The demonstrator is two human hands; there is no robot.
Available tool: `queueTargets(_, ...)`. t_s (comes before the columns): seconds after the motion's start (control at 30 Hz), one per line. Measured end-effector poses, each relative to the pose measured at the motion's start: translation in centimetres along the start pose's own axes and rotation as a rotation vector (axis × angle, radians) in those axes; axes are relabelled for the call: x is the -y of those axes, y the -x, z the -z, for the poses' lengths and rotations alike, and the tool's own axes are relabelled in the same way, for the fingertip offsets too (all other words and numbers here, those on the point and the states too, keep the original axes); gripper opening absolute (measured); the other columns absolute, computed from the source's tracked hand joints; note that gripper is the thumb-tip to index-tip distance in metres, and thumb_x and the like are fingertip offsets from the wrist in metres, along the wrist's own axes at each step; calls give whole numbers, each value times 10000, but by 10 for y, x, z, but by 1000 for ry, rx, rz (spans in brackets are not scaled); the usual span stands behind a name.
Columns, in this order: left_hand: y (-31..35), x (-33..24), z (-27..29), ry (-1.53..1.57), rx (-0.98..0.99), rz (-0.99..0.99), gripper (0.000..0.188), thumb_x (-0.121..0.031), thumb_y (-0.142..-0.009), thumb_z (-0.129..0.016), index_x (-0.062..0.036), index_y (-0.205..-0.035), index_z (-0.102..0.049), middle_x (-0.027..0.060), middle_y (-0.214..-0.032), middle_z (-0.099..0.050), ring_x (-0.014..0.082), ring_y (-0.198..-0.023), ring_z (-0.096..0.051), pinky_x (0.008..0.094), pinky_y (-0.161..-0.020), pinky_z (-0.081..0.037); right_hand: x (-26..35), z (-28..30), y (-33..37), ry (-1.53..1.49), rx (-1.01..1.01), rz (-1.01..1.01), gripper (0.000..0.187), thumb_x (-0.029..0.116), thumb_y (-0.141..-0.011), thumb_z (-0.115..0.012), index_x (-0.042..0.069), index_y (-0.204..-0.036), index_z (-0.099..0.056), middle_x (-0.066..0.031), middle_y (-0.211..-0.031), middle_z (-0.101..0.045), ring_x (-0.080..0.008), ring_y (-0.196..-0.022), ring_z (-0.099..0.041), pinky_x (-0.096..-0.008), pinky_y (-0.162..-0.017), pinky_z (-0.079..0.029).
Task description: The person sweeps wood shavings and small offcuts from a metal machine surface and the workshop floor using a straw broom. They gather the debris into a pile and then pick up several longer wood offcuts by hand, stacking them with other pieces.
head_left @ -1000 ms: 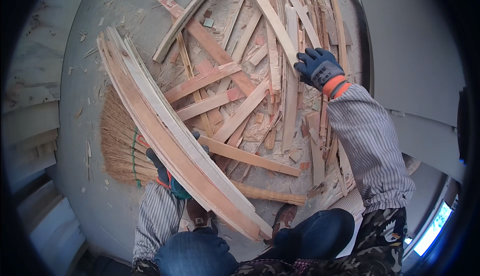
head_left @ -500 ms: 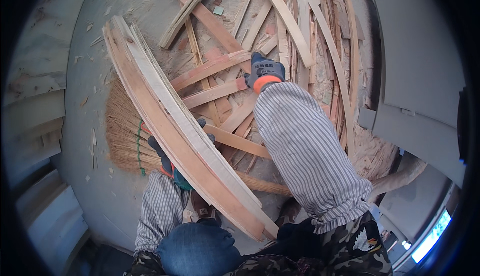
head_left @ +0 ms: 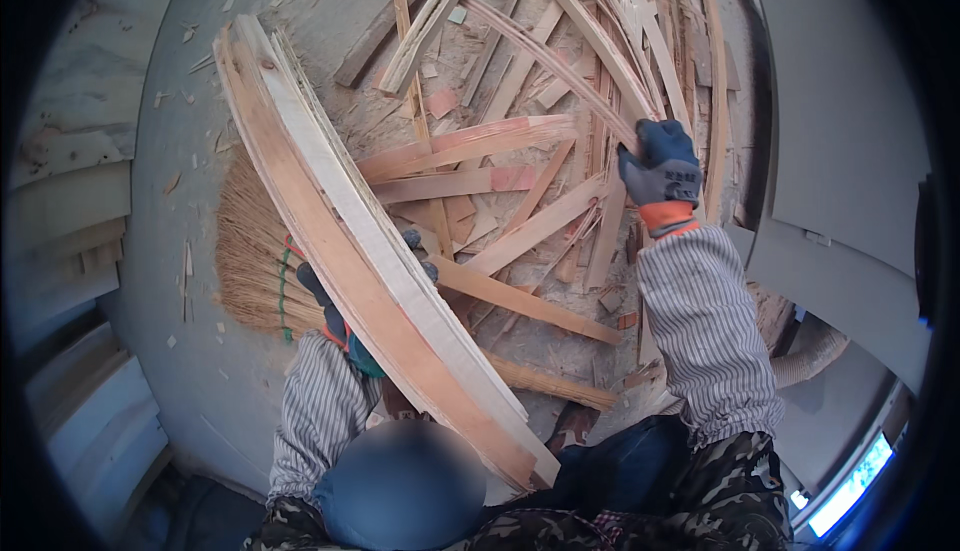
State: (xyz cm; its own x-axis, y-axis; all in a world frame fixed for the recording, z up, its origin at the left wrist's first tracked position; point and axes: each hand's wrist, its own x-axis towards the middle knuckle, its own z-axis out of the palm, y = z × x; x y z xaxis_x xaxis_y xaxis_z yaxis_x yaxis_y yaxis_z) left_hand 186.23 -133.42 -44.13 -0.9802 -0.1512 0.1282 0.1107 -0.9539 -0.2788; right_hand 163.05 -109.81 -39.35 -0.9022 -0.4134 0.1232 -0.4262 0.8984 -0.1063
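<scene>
My left hand point(head_left: 322, 296), in a dark glove, is wrapped round a thick bundle of long curved wood strips point(head_left: 345, 241). The bundle slants from the upper left down to my lap, and its fingertips show at the far edge; the palm is hidden. Farther right, my right hand point(head_left: 662, 163), in a grey and blue glove with an orange cuff, is closed on the near end of a thin reddish wood strip point(head_left: 560, 71). That strip runs up to the left across the pile of loose wood strips point(head_left: 545, 221) on the floor.
A straw broom point(head_left: 250, 261) lies under the bundle, its handle point(head_left: 550, 381) reaching right near my shoe. Pale wood sheets point(head_left: 70, 101) stand stacked at the left. Grey panels point(head_left: 850, 101) and a ribbed hose point(head_left: 815, 351) are on the right. Chips litter the floor.
My right hand has moved right and now grips a thin reddish strip. Several strips in the pile have shifted. The bundle in my left hand stays nearly in place.
</scene>
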Motion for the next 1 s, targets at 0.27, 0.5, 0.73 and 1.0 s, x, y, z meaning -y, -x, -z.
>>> queueTargets(0.27, -18, 0, -5, 62, 52, 98, 698, -561, -793, -424, -159, -1339, -265, 231, -1317, -303, 399, -1158, -376, 553, -951, -289, -69, 21, 36, -304, 169, -231, 476, 106, -688, -585, 76, -1147, -462, -172, -977, -569, -330, -918, -551, -363, -778, -446)
queueTargets(0.5, -11, 5, -3, -54, -67, 28, 718, -536, -769, -507, -152, -1330, -280, 228, -1290, -347, 408, -1133, -398, 553, -931, -322, -139, 77, 157, -572, 243, -728, 377, 85, -677, -595, 16, -1045, -549, -140, -894, -614, -184, -798, -600, -306, -694, -464)
queueTargets(0.73, -13, 8, 9, -337, -285, 40, 761, -593, -749, -498, -157, -1332, -275, 205, -1276, -377, 369, -1112, -428, 526, -923, -352, -24, 61, 86, -1008, 723, -472, 470, 268, -660, -727, -2, -1001, -550, -85, -829, -592, -146, -701, -564, -293, -622, -471)
queueTargets(1.0, -4, 12, 13, -651, -695, 282, 885, -637, -712, -508, -74, -1333, -224, 148, -1287, -364, 308, -1177, -375, 431, -1001, -305, 118, 8, 47, -1014, 1079, -21, 1044, 554, -525, -716, -58, -1250, -281, -246, -1175, -424, -332, -1101, -433, -352, -934, -344)
